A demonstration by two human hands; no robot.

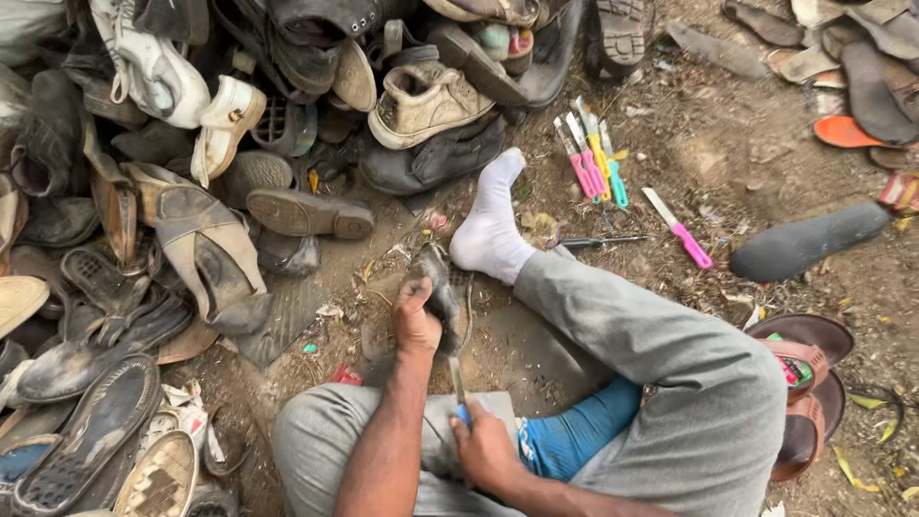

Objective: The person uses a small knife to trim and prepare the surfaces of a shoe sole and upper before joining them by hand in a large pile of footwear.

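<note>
Now left hand (415, 321) gripping dark shoe (448, 297), right hand (486, 448) just below, holding knife (459, 385)

I see a dark, dirty old shoe (446, 297) standing tilted on the dirt, its toe by my white sock. A small knife (459, 386) with a thin grey blade and blue handle points up, its tip touching the shoe's lower end.

The person wears grey trousers (670, 383) and a white sock (490, 225) on one foot. A bright blue garment (574, 436) shows at the lap. Both forearms are bare, without sleeves.
</note>
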